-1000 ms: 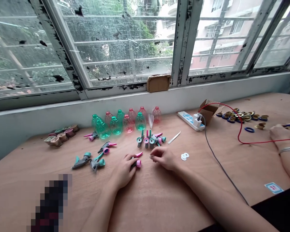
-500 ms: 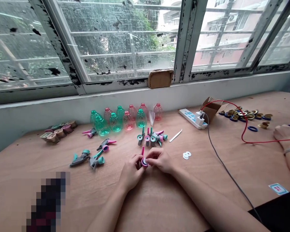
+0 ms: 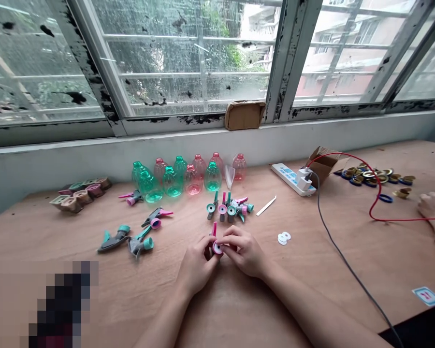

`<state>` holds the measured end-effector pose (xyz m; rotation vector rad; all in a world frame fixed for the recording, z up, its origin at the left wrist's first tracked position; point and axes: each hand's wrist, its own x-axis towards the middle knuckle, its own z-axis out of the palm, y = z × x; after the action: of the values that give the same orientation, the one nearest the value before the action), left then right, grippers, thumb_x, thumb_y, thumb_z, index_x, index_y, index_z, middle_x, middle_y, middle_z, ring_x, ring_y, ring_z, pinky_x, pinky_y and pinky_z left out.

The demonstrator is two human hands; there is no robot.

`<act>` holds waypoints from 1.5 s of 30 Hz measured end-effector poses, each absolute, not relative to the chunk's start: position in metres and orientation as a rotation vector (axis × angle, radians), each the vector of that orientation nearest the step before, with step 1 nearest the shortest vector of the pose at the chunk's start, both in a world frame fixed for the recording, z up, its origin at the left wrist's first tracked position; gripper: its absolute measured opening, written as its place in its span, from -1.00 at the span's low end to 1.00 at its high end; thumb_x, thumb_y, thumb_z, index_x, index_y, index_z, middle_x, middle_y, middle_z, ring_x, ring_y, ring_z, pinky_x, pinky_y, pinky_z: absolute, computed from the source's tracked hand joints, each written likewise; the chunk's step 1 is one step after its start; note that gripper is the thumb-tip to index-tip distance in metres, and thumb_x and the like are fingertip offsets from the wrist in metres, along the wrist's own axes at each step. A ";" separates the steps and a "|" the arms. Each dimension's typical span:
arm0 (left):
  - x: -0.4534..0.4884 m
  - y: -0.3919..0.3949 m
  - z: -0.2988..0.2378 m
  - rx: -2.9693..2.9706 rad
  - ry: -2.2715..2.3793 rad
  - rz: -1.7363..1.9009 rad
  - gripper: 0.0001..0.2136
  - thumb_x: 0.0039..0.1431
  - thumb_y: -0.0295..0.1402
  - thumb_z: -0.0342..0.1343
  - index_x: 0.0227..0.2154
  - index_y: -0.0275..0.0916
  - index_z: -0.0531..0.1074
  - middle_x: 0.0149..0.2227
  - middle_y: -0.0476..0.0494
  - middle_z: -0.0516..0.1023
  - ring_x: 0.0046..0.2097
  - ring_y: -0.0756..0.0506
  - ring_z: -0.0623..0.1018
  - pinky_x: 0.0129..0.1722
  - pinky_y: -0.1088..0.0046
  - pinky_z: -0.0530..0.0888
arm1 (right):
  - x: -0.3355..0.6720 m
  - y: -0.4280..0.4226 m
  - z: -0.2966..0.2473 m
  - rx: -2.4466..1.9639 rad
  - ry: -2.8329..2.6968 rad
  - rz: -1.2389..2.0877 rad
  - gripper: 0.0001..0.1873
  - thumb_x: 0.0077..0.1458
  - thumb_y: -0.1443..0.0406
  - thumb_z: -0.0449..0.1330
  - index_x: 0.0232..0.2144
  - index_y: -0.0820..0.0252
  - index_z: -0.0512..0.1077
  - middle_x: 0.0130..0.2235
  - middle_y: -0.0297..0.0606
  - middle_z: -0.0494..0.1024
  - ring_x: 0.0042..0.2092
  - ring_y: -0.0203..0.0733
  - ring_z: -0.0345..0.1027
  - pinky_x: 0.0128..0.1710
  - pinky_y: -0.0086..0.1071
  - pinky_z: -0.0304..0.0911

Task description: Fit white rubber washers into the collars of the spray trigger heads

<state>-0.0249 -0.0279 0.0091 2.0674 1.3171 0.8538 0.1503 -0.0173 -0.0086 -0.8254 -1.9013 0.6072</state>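
Note:
My left hand point(image 3: 197, 265) and my right hand point(image 3: 243, 250) meet over the wooden table point(image 3: 239, 299), both pinched around one small pink spray nozzle head point(image 3: 215, 245) with its pink trigger pointing up. My right fingertips press at its round cap end. Just beyond my hands stands a cluster of spray heads point(image 3: 228, 208) in pink and teal. A pair of white washers point(image 3: 283, 238) lies to the right of my right hand.
Green and pink small bottles point(image 3: 181, 179) stand in a group near the wall. Loose trigger sprayers point(image 3: 130, 237) lie to the left. A power strip point(image 3: 292, 176), grey and red cables, rings point(image 3: 373, 176) and another person's hand point(image 3: 433, 208) are at the right.
My left hand picked the pink spray head up from the table and my right hand closed in on it; both now hold it. The view tilted slightly.

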 end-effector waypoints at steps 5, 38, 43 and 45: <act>-0.026 -0.028 0.009 2.165 1.363 0.794 -0.84 0.14 -0.38 0.04 -0.22 -0.16 0.44 -0.28 -0.07 0.50 -0.35 -0.04 0.47 -0.35 0.48 0.36 | 0.153 -0.014 -0.011 -0.863 -1.936 0.505 -0.87 0.14 0.30 0.19 -0.29 0.12 0.55 -0.29 -0.24 0.49 -0.36 -0.31 0.36 -0.41 -0.47 0.28; -0.023 -0.027 0.006 2.281 1.509 0.744 -0.87 0.11 -0.33 0.09 -0.28 -0.13 0.48 -0.29 -0.04 0.54 -0.37 -0.04 0.49 -0.39 0.50 0.36 | 0.162 -0.013 -0.015 -0.918 -2.014 0.387 -0.85 0.14 0.25 0.22 -0.27 0.02 0.60 -0.33 -0.31 0.58 -0.37 -0.32 0.42 -0.39 -0.49 0.22; -0.023 -0.028 0.005 2.302 1.540 0.701 -0.84 0.10 -0.34 0.10 -0.23 -0.12 0.47 -0.25 -0.05 0.54 -0.35 -0.04 0.50 -0.37 0.49 0.37 | 0.162 -0.017 -0.011 -0.959 -2.083 0.264 -0.85 0.14 0.27 0.21 -0.31 0.02 0.60 -0.33 -0.33 0.57 -0.36 -0.32 0.42 -0.38 -0.49 0.18; -0.023 -0.028 0.005 2.310 1.558 0.698 -0.83 0.10 -0.34 0.10 -0.22 -0.12 0.46 -0.24 -0.06 0.54 -0.34 -0.05 0.51 -0.38 0.49 0.37 | 0.161 -0.017 -0.010 -0.969 -2.085 0.244 -0.85 0.14 0.27 0.20 -0.32 0.01 0.60 -0.33 -0.34 0.57 -0.37 -0.33 0.42 -0.39 -0.48 0.17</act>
<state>-0.0230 -0.0279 0.0052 2.3103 1.5584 0.6984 0.1611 -0.0170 -0.0095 -0.9693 -2.0849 0.2436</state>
